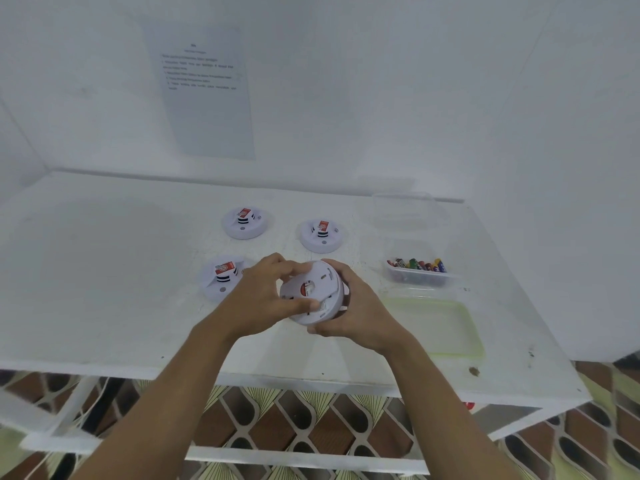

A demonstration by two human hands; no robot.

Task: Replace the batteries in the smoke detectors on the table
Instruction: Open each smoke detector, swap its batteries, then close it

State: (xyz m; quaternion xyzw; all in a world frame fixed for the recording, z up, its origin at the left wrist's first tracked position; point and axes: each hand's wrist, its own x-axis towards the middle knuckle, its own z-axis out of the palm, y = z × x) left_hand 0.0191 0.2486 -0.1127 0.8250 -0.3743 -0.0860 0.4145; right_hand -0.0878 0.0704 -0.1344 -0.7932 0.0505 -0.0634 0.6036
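Observation:
Both hands hold a white round smoke detector (313, 294) above the table's middle, its back side with a red label tilted toward me. My left hand (265, 296) grips its left rim, with fingers curled over the back. My right hand (349, 306) cups its right side from below. Three more white smoke detectors lie on the white table (104, 271), each with a red-labelled part on top: one at the back left (245, 223), one at the back right (322, 235), one at the near left (221, 277).
A clear tub of coloured batteries (420, 270) stands at the right, with an empty clear tub (407, 209) behind it and a clear lid with a greenish rim (433, 323) in front. A printed sheet (204, 95) hangs on the wall. The table's front edge is near.

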